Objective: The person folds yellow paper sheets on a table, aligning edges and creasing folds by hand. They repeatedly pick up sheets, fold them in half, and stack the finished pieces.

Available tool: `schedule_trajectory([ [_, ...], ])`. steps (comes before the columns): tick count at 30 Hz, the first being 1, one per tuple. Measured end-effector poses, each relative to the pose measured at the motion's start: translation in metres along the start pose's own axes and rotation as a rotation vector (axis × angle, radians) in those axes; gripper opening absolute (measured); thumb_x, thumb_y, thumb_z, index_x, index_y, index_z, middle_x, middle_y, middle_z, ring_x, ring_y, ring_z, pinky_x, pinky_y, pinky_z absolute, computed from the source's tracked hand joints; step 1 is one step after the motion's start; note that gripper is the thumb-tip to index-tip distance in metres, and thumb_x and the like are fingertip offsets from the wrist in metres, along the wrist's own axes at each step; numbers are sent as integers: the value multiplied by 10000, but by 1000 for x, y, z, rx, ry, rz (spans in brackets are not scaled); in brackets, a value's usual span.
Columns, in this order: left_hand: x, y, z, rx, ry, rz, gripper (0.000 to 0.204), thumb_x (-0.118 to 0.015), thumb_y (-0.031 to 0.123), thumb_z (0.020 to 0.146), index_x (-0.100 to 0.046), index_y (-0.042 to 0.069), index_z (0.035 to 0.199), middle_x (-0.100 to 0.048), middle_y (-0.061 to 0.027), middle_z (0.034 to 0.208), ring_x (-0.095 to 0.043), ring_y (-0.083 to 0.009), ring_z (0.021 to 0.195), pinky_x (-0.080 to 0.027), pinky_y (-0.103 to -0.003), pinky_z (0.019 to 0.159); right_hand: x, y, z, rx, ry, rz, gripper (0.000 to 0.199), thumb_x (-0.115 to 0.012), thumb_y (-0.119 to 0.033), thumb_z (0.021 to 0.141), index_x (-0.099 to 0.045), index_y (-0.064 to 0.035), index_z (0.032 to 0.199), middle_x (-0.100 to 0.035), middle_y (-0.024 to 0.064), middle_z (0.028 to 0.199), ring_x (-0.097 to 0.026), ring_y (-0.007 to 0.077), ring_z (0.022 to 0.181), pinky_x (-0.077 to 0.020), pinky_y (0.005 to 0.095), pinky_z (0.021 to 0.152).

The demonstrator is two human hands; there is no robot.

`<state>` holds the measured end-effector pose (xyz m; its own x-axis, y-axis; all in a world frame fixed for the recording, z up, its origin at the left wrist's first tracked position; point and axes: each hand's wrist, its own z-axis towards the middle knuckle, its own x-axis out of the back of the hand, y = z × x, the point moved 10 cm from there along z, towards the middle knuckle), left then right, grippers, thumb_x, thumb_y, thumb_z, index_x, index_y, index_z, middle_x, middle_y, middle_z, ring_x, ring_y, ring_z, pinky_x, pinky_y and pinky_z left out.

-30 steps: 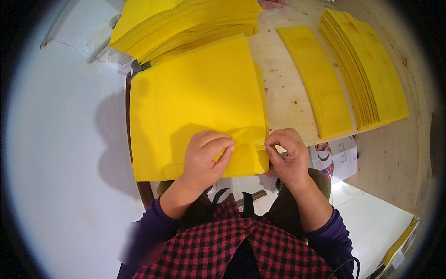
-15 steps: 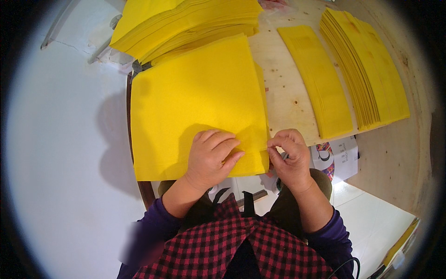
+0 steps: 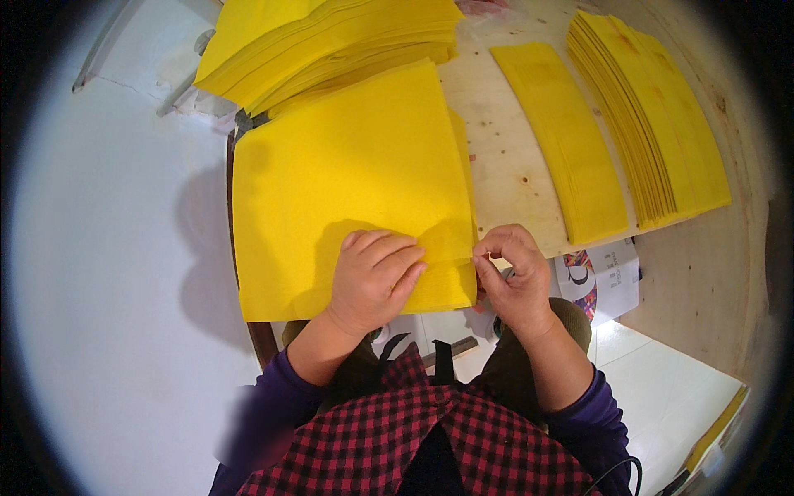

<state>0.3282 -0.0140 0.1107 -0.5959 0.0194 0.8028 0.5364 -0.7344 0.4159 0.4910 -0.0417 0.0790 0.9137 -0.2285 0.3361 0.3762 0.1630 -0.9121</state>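
Observation:
A large yellow felt-like fabric sheet lies flat in front of me, on top of other yellow layers that peek out at its right edge. My left hand rests on its near part, fingers lying on the cloth, thumb apart from the index finger. At the sheet's right edge, my right hand has thumb and index finger pinched together on the cloth's margin. A crease or fold line runs across the near right corner, between the two hands. The exact bit between my right fingertips is too small to see clearly.
A thick pile of yellow sheets stands beyond. To the right, a narrow yellow folded strip and a stack of similar strips lie on the wooden board. A white printed package sits below the board's near edge. A white wall rises at left.
My left hand has slid slightly left, and its thumb has drawn nearer the fingers. The right hand has shifted slightly up and left, still pinched at the sheet's edge.

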Motion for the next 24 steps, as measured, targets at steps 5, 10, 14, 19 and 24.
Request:
schedule_trajectory([
  [5, 1, -3, 1, 21, 31, 1, 163, -731, 81, 720, -675, 71, 872, -677, -61, 911, -623, -257, 840, -448, -373, 770, -1, 1, -1, 5, 5, 49, 168, -671, 81, 765, -615, -27, 881, -555, 99, 872, -575, 160, 660, -482, 267, 596],
  [10, 4, -9, 3, 91, 83, -41, 118, -708, 86, 740, -655, 77, 845, -669, -54, 858, -623, -254, 805, -444, -374, 745, 0, 10, -1, 2, 11, 34, 161, -626, 73, 803, -619, -23, 932, -582, 98, 884, -578, 159, 682, -494, 279, 662],
  [14, 5, -8, 4, 88, 93, -37, 119, -710, 76, 734, -654, 78, 839, -670, -53, 857, -624, -254, 794, -443, -371, 743, 0, 28, -6, -157, 36, 177, 158, -588, 64, 833, -612, -7, 971, -601, 79, 852, -587, 144, 714, -494, 275, 686],
  [19, 10, -7, 5, 86, 120, -6, 123, -715, 75, 728, -659, 81, 838, -673, -48, 862, -625, -250, 796, -442, -366, 743, -4, 41, -9, -302, 23, 261, 141, -602, 43, 849, -611, -10, 979, -617, 35, 836, -579, 99, 721, -493, 252, 666],
  [24, 15, -5, 6, 68, 143, 13, 129, -720, 76, 725, -665, 80, 841, -676, -45, 864, -626, -246, 796, -439, -366, 743, -10, 55, -7, -410, 49, 427, 141, -619, 17, 873, -592, -16, 1008, -612, 16, 847, -562, 62, 683, -484, 217, 578],
])
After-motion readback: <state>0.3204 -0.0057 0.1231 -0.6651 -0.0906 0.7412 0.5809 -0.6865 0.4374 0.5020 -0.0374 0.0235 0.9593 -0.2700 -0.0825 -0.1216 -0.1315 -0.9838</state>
